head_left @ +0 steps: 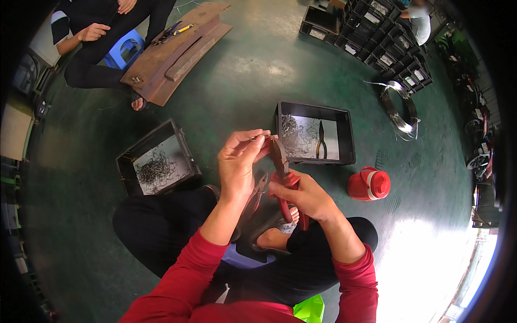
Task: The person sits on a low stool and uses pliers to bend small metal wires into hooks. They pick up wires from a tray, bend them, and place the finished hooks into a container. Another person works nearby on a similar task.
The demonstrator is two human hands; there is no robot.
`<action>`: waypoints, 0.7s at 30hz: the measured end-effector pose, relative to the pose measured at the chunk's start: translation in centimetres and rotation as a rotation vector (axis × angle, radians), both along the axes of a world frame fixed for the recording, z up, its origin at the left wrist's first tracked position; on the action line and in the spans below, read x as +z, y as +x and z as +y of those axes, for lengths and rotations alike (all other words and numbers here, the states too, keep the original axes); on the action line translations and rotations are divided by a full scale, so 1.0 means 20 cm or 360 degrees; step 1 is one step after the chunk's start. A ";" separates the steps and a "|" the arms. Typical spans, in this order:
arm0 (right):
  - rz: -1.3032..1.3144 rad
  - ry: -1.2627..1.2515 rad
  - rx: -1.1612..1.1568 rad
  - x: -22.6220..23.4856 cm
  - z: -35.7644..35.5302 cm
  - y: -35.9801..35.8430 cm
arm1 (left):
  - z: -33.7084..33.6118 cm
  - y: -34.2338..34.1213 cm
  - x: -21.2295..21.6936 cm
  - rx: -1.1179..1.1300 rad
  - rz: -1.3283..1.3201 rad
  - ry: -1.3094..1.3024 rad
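My right hand (308,197) is closed round the red handles of a pair of pliers (279,156), jaws pointing up and away from me. Next to the jaw tips, my left hand (238,164) pinches a short thin piece of wire (268,137) between thumb and fingers. The wire's shape is too small to make out fully. Below, between my hands, a second pair of pliers (260,185) with red handles shows, apparently lying low near my foot. Just beyond my hands stands a black crate (351,141) with small bent wire pieces (292,132) and dark needle-nose pliers (321,141) inside.
Another black crate (188,153) at left holds a heap of wire pieces (159,169). A red jug (369,184) stands at right, a wire coil (401,110) farther off. Black crates (371,32) are stacked at the back. A person sits by a rusty metal beam (161,62) with tools on it.
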State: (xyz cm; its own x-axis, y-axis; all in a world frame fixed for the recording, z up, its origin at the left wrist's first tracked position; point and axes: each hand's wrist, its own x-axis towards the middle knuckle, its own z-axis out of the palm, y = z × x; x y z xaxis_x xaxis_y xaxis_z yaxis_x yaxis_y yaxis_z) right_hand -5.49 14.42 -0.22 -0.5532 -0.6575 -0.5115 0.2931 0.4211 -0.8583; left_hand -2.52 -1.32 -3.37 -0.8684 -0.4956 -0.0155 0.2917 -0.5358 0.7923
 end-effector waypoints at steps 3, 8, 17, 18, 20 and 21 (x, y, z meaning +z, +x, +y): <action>-0.0017 -0.0033 -0.0009 0.00 0.00 0.01 | 0.00 0.01 0.00 -0.0009 0.0018 0.0013; 0.0022 -0.0031 -0.0021 -0.01 0.01 0.02 | 0.02 0.02 0.00 -0.0007 0.0013 0.0006; 0.0093 0.0024 -0.0058 0.00 0.01 0.02 | 0.03 0.02 -0.02 -0.0045 0.0068 -0.0016; 0.0140 0.0052 -0.0076 0.01 0.01 0.02 | 0.02 0.02 -0.01 -0.0104 0.0057 -0.0065; 0.0258 0.0134 -0.0125 0.02 0.02 0.01 | -0.02 0.02 0.00 -0.0231 0.0037 -0.0139; 0.0334 0.0191 -0.0158 0.02 0.02 0.01 | -0.06 0.02 0.00 -0.0253 0.0022 -0.0129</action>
